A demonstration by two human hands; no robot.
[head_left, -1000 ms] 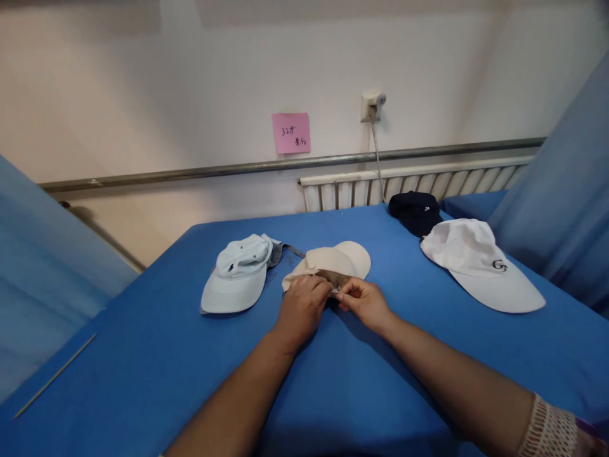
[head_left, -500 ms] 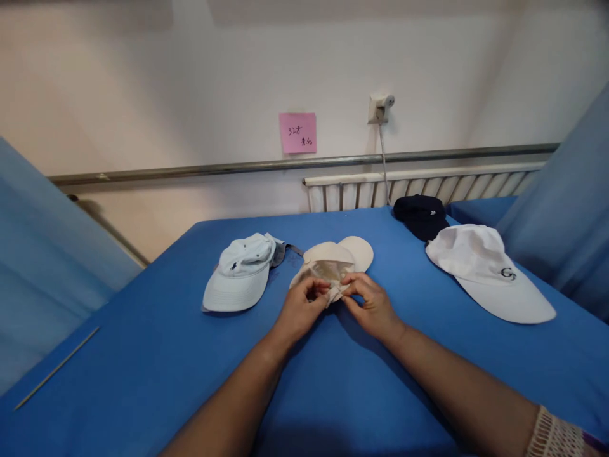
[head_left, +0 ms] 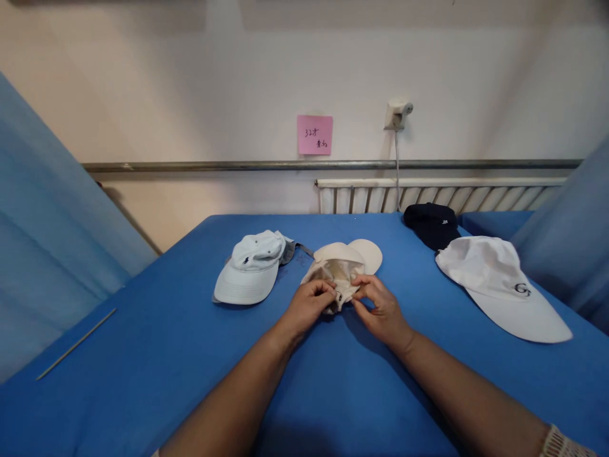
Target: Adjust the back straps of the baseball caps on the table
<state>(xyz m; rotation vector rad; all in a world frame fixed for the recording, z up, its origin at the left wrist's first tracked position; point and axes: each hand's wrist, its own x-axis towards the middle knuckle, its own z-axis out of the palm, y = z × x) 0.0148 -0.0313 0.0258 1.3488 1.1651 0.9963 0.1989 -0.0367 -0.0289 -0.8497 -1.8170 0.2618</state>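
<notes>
A beige cap (head_left: 340, 252) lies in the middle of the blue-covered table, its brim pointing away to the back right and its hollow inside facing me. My left hand (head_left: 309, 307) pinches the near left edge of the cap's back opening. On the other side of that opening, my right hand (head_left: 379, 311) grips the fabric between thumb and fingers. A small dark spot, perhaps a snap or hole, shows on the strap between the hands. Left of it rests a pale blue cap (head_left: 252, 270) with a dark emblem, a grey strap behind it.
A white cap (head_left: 504, 285) and a black cap (head_left: 431, 222) lie at the right on the blue table cover (head_left: 171, 355). Near the left edge is a thin stick (head_left: 76, 344). Behind are a radiator (head_left: 428, 197), a metal rail (head_left: 228, 166) and blue curtains (head_left: 42, 216) at both sides.
My fingers have shifted slightly at the beige cap's back edge, and more of the strap between them shows. The whole view has turned a little; the other caps lie as before.
</notes>
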